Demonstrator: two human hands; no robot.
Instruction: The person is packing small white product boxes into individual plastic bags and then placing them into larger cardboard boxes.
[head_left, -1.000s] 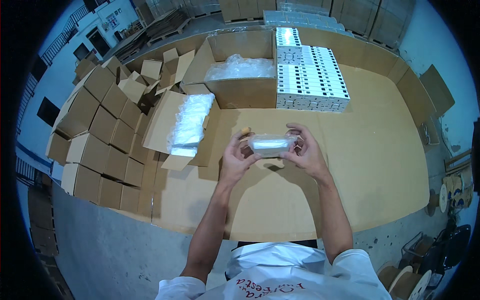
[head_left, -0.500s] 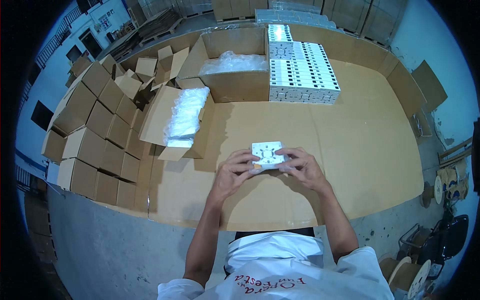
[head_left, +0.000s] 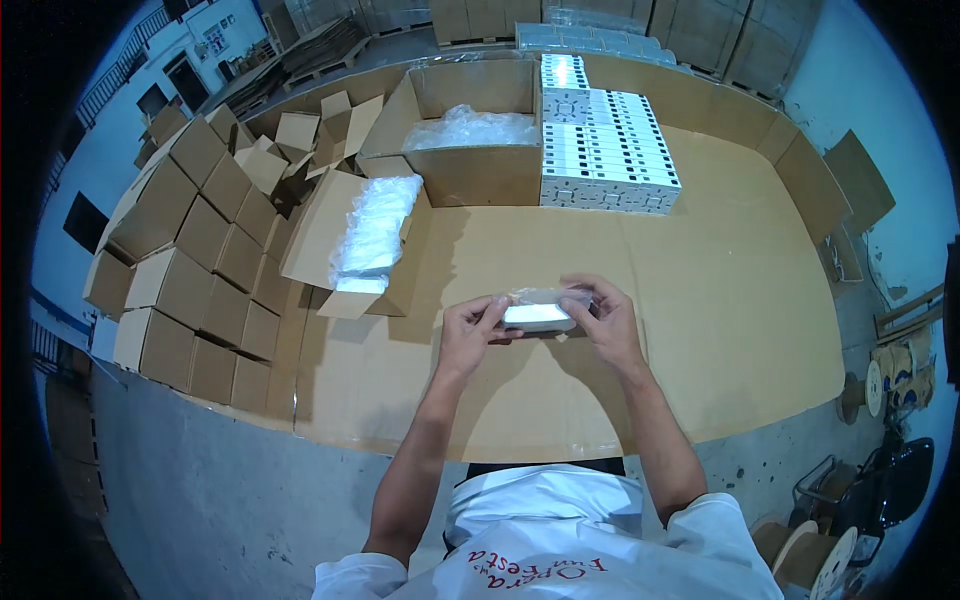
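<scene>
Both hands meet just below the middle of the frame, over the cardboard-covered surface (head_left: 720, 330). The left hand (head_left: 468, 335) and the right hand (head_left: 605, 320) each pinch one end of a small white flat item in a clear plastic bag (head_left: 538, 312), fingers curled around its short edges, thumbs on the near side.

Half a second ago the item lay with its broad white face turned up toward the camera, looking nearly square; now it is tipped so that a narrower, edge-on strip shows, with the loose plastic standing above it. A second ago it looked much as it does now. So the hands are turning the piece over and back between them, which reads as checking or settling the bag around it rather than putting it down; it stays lifted clear of the surface.

Further out, to the upper left, lies an open carton of bagged pieces (head_left: 372, 235); behind it a larger open carton with plastic lining (head_left: 470, 135); at upper centre a block of stacked white boxes (head_left: 605, 150). Closed brown cartons (head_left: 195, 270) crowd the left edge.
</scene>
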